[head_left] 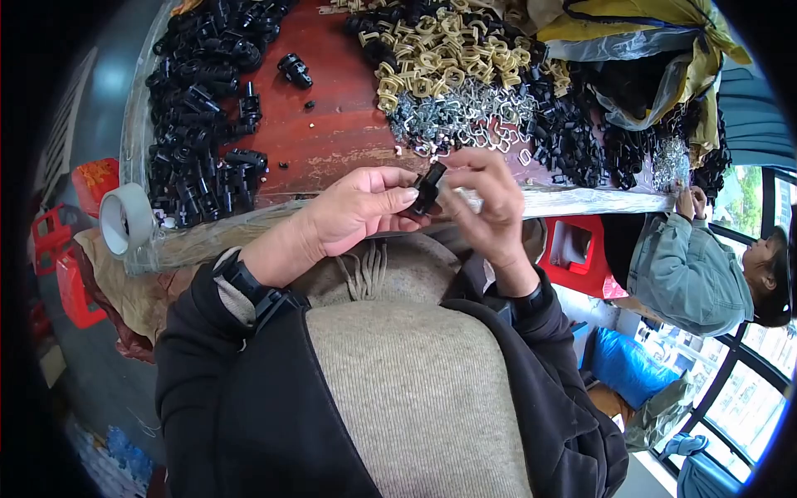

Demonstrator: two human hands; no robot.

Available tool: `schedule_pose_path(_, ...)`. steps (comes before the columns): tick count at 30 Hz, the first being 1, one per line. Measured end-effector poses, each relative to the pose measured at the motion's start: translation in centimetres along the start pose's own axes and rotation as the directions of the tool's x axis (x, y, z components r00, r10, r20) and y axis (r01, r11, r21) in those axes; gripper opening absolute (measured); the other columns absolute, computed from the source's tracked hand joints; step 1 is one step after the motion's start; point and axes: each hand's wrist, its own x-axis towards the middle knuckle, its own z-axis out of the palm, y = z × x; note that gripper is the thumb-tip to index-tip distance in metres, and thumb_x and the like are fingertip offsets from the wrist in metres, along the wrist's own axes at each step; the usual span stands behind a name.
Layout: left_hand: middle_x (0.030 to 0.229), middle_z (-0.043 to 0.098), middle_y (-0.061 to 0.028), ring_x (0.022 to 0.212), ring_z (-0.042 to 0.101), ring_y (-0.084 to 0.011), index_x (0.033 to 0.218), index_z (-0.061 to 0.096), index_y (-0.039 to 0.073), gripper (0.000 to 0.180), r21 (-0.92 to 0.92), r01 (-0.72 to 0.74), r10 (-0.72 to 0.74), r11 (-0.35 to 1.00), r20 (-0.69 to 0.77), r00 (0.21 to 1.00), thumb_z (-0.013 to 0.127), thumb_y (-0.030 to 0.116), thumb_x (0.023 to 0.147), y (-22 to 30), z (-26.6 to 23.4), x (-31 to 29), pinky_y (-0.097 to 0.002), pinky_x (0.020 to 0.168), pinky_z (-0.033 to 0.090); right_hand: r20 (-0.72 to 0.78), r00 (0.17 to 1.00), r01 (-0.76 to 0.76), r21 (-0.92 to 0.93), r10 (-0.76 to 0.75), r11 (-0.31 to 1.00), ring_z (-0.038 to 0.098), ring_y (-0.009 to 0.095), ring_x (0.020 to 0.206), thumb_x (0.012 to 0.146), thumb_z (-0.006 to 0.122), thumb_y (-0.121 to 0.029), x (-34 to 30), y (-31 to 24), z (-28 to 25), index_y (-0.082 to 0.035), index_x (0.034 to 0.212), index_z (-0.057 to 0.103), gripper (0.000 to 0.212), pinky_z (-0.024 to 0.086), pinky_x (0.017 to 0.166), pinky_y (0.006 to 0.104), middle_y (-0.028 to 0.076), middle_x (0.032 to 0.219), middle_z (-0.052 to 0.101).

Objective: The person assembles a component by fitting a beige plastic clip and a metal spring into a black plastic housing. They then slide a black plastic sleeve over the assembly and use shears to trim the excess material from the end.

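A small black plastic fitting [428, 187] is held just past the table's near edge, between the thumb and fingers of my left hand [353, 207]. My right hand [491, 203] is right beside it, thumb and bent fingers drawn together at the fitting's right side. Whatever those fingertips pinch is too small to make out. Beyond my hands lie silver wire clips [465, 116] in a heap, with beige plastic clips [444, 54] heaped behind them. Black fittings [199, 124] cover the table's left part, and one lone black fitting [295, 71] lies on the red surface.
A tape roll [126, 219] stands at the table's left corner. Smaller black parts [573, 145] are piled to the right, below a yellow bag [664, 83]. Another person [697, 270] sits at the right, hands at the table edge. A red stool [574, 257] stands between us.
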Motion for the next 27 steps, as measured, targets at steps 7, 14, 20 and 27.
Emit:
schedule_pose_path(7, 0.103, 0.057, -0.0139, 0.089, 0.058, -0.0176, 0.112, 0.045, -0.002, 0.027, 0.018, 0.015, -0.015, 1.0, 0.009, 1.0, 0.047, 0.008, 0.087, -0.1, 0.7, -0.5, -0.0271, 0.08, 0.048, -0.216, 0.93, -0.367, -0.591, 0.298, 0.718, 0.055, 0.027, 0.077, 0.074, 0.062, -0.015, -2.6, 3.3, -5.3, -0.003, 0.091, 0.055, 0.022, 0.044, 0.065, 0.0339, 0.013, 0.087, 0.054)
schedule_pose_path(14, 0.108, 0.054, -0.0155, 0.091, 0.057, -0.02, 0.115, 0.043, -0.003, 0.031, 0.024, 0.048, -0.046, 0.999, -0.054, 0.997, 0.047, 0.012, 0.088, 0.5, -0.1, 0.4, -0.0277, 0.079, 0.048, -0.181, 0.888, -0.435, -0.628, 0.422, 0.646, 0.054, 0.031, 0.068, 0.076, 0.06, -0.014, -2.4, 7.5, -4.5, -0.004, 0.091, 0.054, 0.018, 0.043, 0.059, 0.0383, 0.013, 0.079, 0.052)
schedule_pose_path(20, 0.104, 0.055, -0.0121, 0.091, 0.056, -0.0175, 0.112, 0.045, -0.002, 0.027, -0.007, 0.045, -0.045, 0.999, -0.056, 0.997, 0.046, 0.009, 0.088, 1.4, -0.3, 1.3, -0.0263, 0.079, 0.047, -0.15, 0.92, -0.39, -0.431, 0.361, 0.814, 0.054, 0.03, 0.068, 0.075, 0.061, -0.013, 0.2, 7.2, -3.6, -0.003, 0.091, 0.053, 0.021, 0.044, 0.061, 0.0373, 0.011, 0.079, 0.052)
schedule_pose_path(27, 0.107, 0.054, -0.0143, 0.093, 0.057, -0.0203, 0.116, 0.043, -0.002, 0.033, 0.024, 0.042, -0.041, 0.999, -0.05, 0.998, 0.048, 0.012, 0.087, 1.8, -0.5, 1.6, -0.027, 0.079, 0.048, -0.025, 0.978, -0.195, -0.438, 0.205, 0.877, 0.053, 0.029, 0.07, 0.075, 0.059, -0.009, 1.0, 5.7, -3.9, -0.002, 0.092, 0.053, 0.019, 0.044, 0.062, 0.0362, 0.01, 0.081, 0.051)
